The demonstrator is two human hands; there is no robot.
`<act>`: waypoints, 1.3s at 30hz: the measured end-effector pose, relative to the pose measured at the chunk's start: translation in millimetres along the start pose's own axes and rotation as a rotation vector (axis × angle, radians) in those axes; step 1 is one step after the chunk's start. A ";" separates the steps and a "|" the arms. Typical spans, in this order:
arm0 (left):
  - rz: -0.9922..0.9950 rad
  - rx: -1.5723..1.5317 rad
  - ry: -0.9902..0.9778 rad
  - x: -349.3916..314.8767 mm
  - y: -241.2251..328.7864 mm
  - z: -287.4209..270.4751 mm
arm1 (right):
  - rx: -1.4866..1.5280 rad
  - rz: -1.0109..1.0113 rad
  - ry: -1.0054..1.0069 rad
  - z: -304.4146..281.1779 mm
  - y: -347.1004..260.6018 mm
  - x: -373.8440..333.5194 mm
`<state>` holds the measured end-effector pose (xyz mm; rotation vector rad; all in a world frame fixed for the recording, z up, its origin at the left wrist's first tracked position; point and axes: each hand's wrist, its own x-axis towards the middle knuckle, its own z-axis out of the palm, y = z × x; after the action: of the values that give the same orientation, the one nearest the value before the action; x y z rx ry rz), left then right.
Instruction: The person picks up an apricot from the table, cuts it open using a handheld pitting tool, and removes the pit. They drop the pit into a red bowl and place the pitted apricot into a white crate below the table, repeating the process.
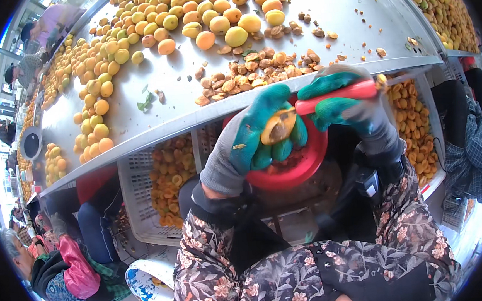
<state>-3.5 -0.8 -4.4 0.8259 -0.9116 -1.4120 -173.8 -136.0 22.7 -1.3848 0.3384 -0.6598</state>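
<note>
While gripping a red tool (346,93) in the closed right hand (333,111), cradles a cut apricot (271,120), with the brown pit (280,130) bared, in the half-curled left hand (251,133). Holds both hands over a red basin (288,180), just off the edge of the tabletop (119,87), near loose pits (247,74), with whole apricots (236,36) farther back.

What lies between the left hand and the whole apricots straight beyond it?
Beyond the left hand, the head view shows the metal table's front rim, then a loose heap of brown apricot pits.
</note>
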 end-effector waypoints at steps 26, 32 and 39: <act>0.287 -0.723 0.438 14.1 5.0 13.4 | 0.299 0.198 0.291 47.4 4.0 -2.0; 0.228 -0.844 0.437 17.9 4.2 14.4 | 0.421 0.236 0.284 54.1 16.4 3.5; 0.254 -0.634 0.481 16.0 7.8 12.0 | 0.583 0.397 0.306 73.4 25.2 -0.2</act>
<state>-11.6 -16.0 8.4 0.5017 -0.1636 -1.1074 -125.1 -76.7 11.2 -0.6346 0.5920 -0.5753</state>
